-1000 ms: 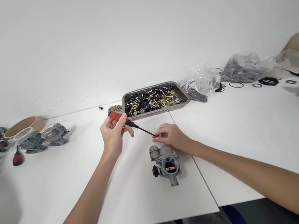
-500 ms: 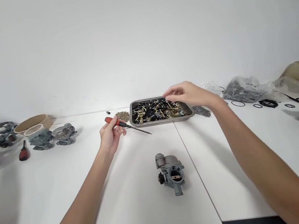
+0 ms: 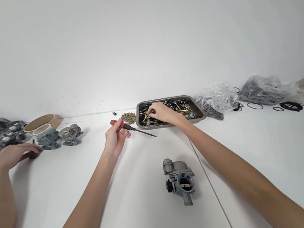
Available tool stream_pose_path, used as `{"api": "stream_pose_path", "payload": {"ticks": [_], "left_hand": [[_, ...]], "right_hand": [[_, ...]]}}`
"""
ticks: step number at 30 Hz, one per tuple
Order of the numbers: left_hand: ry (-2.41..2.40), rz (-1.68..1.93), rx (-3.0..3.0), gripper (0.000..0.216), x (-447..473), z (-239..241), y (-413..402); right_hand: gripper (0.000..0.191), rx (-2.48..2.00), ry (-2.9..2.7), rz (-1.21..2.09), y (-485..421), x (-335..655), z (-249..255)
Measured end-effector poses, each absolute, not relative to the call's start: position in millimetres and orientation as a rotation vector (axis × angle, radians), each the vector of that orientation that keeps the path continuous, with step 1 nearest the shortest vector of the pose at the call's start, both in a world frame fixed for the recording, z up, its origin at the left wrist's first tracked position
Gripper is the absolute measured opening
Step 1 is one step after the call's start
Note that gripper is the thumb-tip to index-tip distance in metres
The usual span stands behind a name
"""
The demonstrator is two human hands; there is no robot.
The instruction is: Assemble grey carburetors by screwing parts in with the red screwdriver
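My left hand [image 3: 115, 137] is closed around the red handle of a screwdriver [image 3: 140, 130], whose dark shaft points right and slightly down, above the table. My right hand [image 3: 161, 113] is over a metal tray [image 3: 171, 124] of mixed small black and brass-coloured parts. Its fingertips are pinched together at the left part of the heap; what they hold, if anything, I cannot make out. A grey carburetor [image 3: 176, 172] stands on the table in front of me, its round bore facing me, touched by neither hand.
Small brass parts [image 3: 128, 118] lie in a pile left of the tray. Two carburetors [image 3: 70, 134] stand farther left. Another person's hand [image 3: 13, 154] reaches in beside more carburetors [image 3: 6, 132]. Right are plastic bags [image 3: 259, 90] of parts and black rings [image 3: 290, 106].
My right hand has moved left and down into the tray's parts, its fingers closing together. Another person's hand has come in at left, over the red screwdriver lying there. My view has shifted slightly.
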State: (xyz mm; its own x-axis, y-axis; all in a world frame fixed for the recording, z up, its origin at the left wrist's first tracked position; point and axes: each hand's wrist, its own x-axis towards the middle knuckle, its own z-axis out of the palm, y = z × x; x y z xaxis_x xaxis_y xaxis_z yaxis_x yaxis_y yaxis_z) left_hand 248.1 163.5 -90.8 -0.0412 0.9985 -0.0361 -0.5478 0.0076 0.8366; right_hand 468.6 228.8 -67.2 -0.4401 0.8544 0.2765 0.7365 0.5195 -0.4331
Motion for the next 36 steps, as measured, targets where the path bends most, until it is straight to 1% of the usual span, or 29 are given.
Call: {"api": "stream_pose_path", "payload": {"ticks": [3, 6, 10, 17, 23, 31, 36], "left_hand": [[0.808, 1.442, 0.732, 0.02, 247, -91, 164], [0.799, 1.438, 0.732, 0.019, 246, -90, 165], [0.798, 1.424, 0.73, 0.016, 246, -89, 165], [0.83, 1.421, 0.711, 0.016, 246, -91, 167], [0.818, 1.423, 0.713, 0.016, 245, -91, 167], [0.806, 1.419, 0.724, 0.015, 244, -88, 166], [0.817, 1.426, 0.718, 0.015, 245, -86, 165]], "right_hand": [[0.012, -1.356, -2.384, 0.336, 237, 456, -89], [0.004, -1.417, -2.488, 0.395, 244, 454, -91], [0.015, -1.506, -2.62, 0.509, 256, 453, -81], [0.014, -1.682, -2.677, 0.64, 263, 442, -69], [0.006, -1.529, -2.609, 0.774, 263, 452, -69], [0.014, -1.252, -2.34, 0.803, 257, 473, -62], [0.018, -1.191, -2.181, 0.835, 236, 488, -47]]}}
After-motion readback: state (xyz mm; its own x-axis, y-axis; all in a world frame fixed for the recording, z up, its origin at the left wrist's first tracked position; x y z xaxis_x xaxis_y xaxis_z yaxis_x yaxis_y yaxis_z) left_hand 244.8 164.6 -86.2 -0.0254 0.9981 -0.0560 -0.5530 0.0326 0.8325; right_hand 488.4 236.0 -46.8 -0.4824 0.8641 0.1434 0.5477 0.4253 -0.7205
